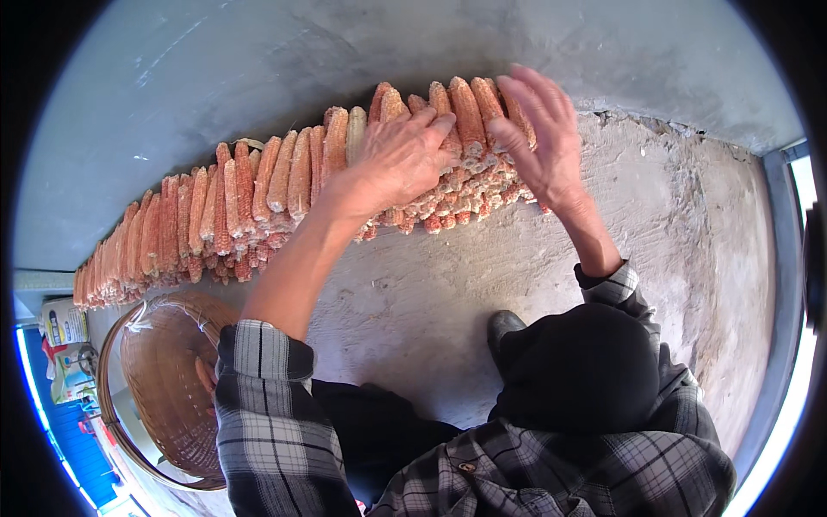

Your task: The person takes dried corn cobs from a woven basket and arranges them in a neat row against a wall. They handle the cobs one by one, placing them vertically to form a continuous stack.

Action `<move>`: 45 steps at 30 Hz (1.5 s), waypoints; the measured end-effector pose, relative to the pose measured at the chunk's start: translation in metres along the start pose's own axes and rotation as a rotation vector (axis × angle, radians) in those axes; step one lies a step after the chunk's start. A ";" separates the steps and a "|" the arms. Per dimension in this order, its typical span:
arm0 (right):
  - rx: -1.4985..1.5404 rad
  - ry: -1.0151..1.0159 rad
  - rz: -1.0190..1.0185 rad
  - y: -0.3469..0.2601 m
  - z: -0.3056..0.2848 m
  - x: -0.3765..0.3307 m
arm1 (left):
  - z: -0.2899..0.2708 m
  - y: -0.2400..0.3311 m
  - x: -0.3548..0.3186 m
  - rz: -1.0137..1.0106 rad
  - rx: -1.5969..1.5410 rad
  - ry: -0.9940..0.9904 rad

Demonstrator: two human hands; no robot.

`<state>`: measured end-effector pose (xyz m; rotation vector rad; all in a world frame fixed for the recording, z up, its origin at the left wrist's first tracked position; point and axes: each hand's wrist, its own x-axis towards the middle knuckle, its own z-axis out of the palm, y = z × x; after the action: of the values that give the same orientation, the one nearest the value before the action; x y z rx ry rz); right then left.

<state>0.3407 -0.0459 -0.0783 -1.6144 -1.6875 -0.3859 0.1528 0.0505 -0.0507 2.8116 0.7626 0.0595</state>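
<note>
A long row of bare corn cobs [289, 172], orange to reddish with one paler cob [356, 133], stands stacked in layers against the grey wall. My left hand [405, 159] lies over the top layer near the row's right part. Its fingers and thumb close around a cob there, and the palm hides the cobs beneath. At the right end of the stack is my right hand [544, 133], thumb and fingers spread apart beside the last upright cobs. Its fingertips are slightly blurred, and nothing is held in it.
A woven basket [172, 379] with a round handle stands at the lower left, with a few cobs inside. Bags [65, 323] lie beyond it. The rough concrete floor [405, 293] spreads before the stack, and my dark shoe [504, 332] rests on it. A door frame [780, 233] rises at right.
</note>
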 end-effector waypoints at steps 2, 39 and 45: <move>-0.056 -0.065 -0.169 -0.013 0.006 0.005 | 0.001 -0.003 0.007 -0.061 -0.111 -0.024; -0.034 -0.532 -0.314 -0.018 0.032 0.007 | 0.111 -0.204 -0.567 -0.847 -0.019 -0.694; -0.019 -0.525 -0.282 -0.017 0.034 0.006 | 0.123 -0.157 -0.550 -0.607 0.144 -0.785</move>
<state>0.3143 -0.0213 -0.0927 -1.5814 -2.3235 -0.1128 -0.3876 -0.1199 -0.1950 2.2582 1.3473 -1.1396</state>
